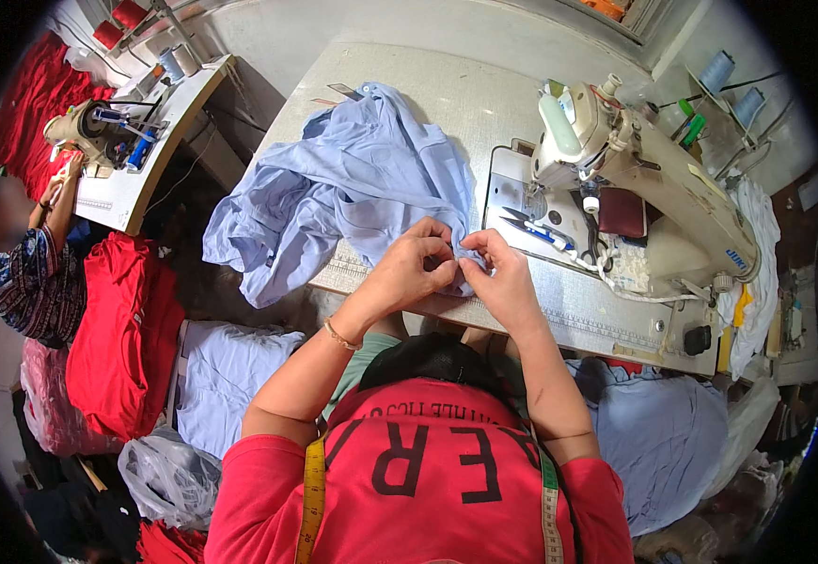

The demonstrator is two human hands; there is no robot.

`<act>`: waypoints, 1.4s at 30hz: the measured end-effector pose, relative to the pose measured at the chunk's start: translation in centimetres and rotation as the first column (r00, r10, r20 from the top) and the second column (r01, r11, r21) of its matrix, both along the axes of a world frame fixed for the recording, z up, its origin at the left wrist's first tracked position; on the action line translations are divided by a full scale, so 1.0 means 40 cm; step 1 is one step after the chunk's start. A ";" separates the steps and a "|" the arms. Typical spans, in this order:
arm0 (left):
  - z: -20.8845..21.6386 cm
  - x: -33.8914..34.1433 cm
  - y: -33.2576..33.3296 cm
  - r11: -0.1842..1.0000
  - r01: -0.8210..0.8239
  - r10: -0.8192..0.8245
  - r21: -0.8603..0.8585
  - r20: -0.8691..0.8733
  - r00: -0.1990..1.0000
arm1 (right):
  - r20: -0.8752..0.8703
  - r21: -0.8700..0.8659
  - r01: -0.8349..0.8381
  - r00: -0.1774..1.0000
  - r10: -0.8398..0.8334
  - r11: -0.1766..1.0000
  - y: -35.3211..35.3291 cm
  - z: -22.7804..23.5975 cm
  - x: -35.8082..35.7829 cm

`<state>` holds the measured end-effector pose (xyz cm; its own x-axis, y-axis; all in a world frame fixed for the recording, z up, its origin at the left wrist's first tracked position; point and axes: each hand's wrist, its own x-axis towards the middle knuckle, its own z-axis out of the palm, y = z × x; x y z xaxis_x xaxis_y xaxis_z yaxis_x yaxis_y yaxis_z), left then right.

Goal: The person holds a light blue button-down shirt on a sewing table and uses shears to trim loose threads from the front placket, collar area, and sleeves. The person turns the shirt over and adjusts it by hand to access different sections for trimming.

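Observation:
A light blue shirt (371, 169) lies bunched on the sewing table, its left part hanging over the front edge. My left hand (418, 261) pinches the shirt's near right part with thumb and forefinger. Close beside it, my right hand (500, 274) has its fingers closed on the same bit of cloth. Exactly which part of the shirt is between the fingertips is too small to tell. Just right of my hands stands a cream sewing machine (644, 164), with thread snips (533, 228) lying on its bed.
Scissors (597, 246) and a dark red pad (622, 213) lie by the machine. Thread cones (717, 70) stand at the back right. Blue cloth (658, 437) is heaped below on the right. At the left, another person (33, 263) works at a second sewing machine (94, 132), near red garments (122, 338).

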<state>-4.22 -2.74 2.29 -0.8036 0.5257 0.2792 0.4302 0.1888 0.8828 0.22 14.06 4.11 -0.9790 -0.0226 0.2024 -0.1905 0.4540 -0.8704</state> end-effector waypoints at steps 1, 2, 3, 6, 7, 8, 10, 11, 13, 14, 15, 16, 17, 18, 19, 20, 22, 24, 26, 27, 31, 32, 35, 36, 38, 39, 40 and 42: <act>-0.003 -0.001 -0.001 1.000 0.003 -0.003 0.000 -0.017 1.000 | -0.024 0.039 0.000 1.000 0.001 0.999 -0.004 0.007 0.002; -0.005 -0.002 0.000 1.000 0.009 -0.009 0.001 -0.033 0.999 | -0.047 0.089 -0.007 0.999 0.011 0.996 -0.004 0.009 0.002; -0.004 -0.001 0.000 1.000 0.018 -0.019 -0.018 -0.077 0.997 | -0.070 0.139 -0.013 0.997 0.023 0.990 -0.005 0.009 0.003; 0.000 0.000 -0.001 0.997 0.034 -0.044 -0.062 -0.161 0.986 | -0.127 0.253 -0.037 0.989 0.071 0.967 -0.005 0.022 0.004; -0.001 0.001 -0.002 0.997 0.035 -0.046 -0.070 -0.158 0.986 | -0.144 0.284 -0.047 0.985 0.091 0.958 -0.005 0.027 0.004; -0.003 0.001 -0.002 0.996 0.036 -0.048 -0.078 -0.155 0.987 | -0.129 0.310 -0.052 0.987 0.096 0.949 -0.006 0.030 0.005; -0.001 0.002 -0.002 0.998 0.049 -0.053 -0.036 -0.108 0.993 | -0.099 0.360 -0.064 0.989 0.106 0.931 -0.006 0.033 0.005; -0.001 0.003 -0.003 0.999 0.052 -0.053 -0.015 -0.086 0.995 | -0.106 0.320 -0.067 0.989 0.106 0.945 -0.007 0.032 0.004; -0.012 0.002 -0.004 0.998 0.055 -0.057 -0.022 -0.092 0.994 | -0.120 0.238 -0.075 0.987 0.106 0.968 -0.008 0.030 0.002; -0.015 0.001 -0.005 0.998 0.058 -0.061 -0.026 -0.095 0.994 | -0.089 0.221 -0.076 0.991 0.098 0.972 -0.008 0.029 0.000; -0.013 0.001 -0.007 0.998 0.064 -0.065 -0.012 -0.066 0.996 | -0.057 0.203 -0.077 0.994 0.090 0.976 -0.007 0.027 -0.002; -0.006 0.000 -0.009 0.998 0.069 -0.069 0.002 -0.038 0.997 | -0.024 0.186 -0.078 0.996 0.084 0.979 -0.006 0.026 -0.004; -0.003 0.000 -0.010 0.997 0.075 -0.075 0.016 -0.009 0.997 | 0.036 0.134 -0.100 0.995 0.096 0.986 -0.003 0.029 -0.008; -0.005 -0.004 -0.013 0.995 0.087 -0.089 0.042 0.032 0.996 | 0.096 0.080 -0.119 0.989 0.111 0.990 0.000 0.034 -0.015; -0.010 -0.010 -0.017 0.993 0.099 -0.104 0.069 0.072 0.992 | 0.155 0.025 -0.134 0.979 0.129 0.991 0.004 0.037 -0.022; -0.014 -0.016 -0.021 0.989 0.111 -0.121 0.095 0.112 0.986 | 0.186 -0.075 -0.153 0.969 0.164 0.985 0.011 0.028 -0.029; -0.017 -0.023 -0.028 0.986 0.128 -0.143 0.110 0.143 0.979 | 0.234 -0.274 -0.175 0.942 0.242 0.946 0.026 -0.010 -0.043; -0.022 -0.026 -0.030 0.980 0.127 -0.150 0.155 0.148 0.977 | 0.250 -0.441 -0.179 0.916 0.312 0.880 0.034 -0.029 -0.055; -0.027 -0.028 -0.029 0.967 0.114 -0.146 0.229 0.130 0.981 | 0.262 -0.595 -0.147 0.893 0.365 0.790 0.035 -0.043 -0.062; -0.026 -0.029 -0.028 0.963 0.111 -0.149 0.247 0.141 0.979 | 0.269 -0.666 -0.115 0.884 0.382 0.737 0.035 -0.049 -0.064; -0.022 -0.031 -0.024 0.931 0.110 -0.215 0.349 0.278 0.936 | 0.378 -0.815 0.034 0.787 0.488 0.578 0.040 -0.063 -0.067; -0.023 -0.031 -0.022 0.918 0.112 -0.249 0.381 0.332 0.910 | 0.375 -0.828 0.058 0.796 0.474 0.558 0.039 -0.067 -0.066; -0.012 -0.026 -0.019 0.876 0.027 -0.337 0.482 0.570 0.749 | 0.342 -0.875 0.072 0.793 0.504 0.479 0.026 -0.099 -0.083; -0.019 -0.025 -0.014 0.885 -0.001 -0.312 0.465 0.594 0.742 | 0.339 -0.863 0.067 0.812 0.475 0.501 0.030 -0.103 -0.078; -0.044 -0.024 -0.007 0.902 -0.063 -0.252 0.426 0.640 0.726 | 0.330 -0.838 0.056 0.843 0.424 0.542 0.032 -0.101 -0.070; -0.049 -0.022 -0.003 0.901 -0.051 -0.245 0.430 0.605 0.757 | 0.336 -0.723 0.028 0.887 0.316 0.690 0.030 -0.106 -0.074; -0.051 -0.021 0.004 0.901 -0.040 -0.238 0.433 0.568 0.788 | 0.233 -0.451 -0.041 0.959 0.162 0.892 0.041 -0.095 -0.070; -0.052 -0.014 0.009 0.902 -0.054 -0.206 0.429 0.535 0.820 | -0.118 0.212 0.014 0.993 0.011 0.977 0.075 -0.037 -0.056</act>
<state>-4.77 -2.40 0.20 -0.8461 0.5330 -0.0011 -0.1612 -0.2540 0.9537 -2.01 17.04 2.63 -0.9488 -0.0756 0.3067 -0.2846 0.6259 -0.7261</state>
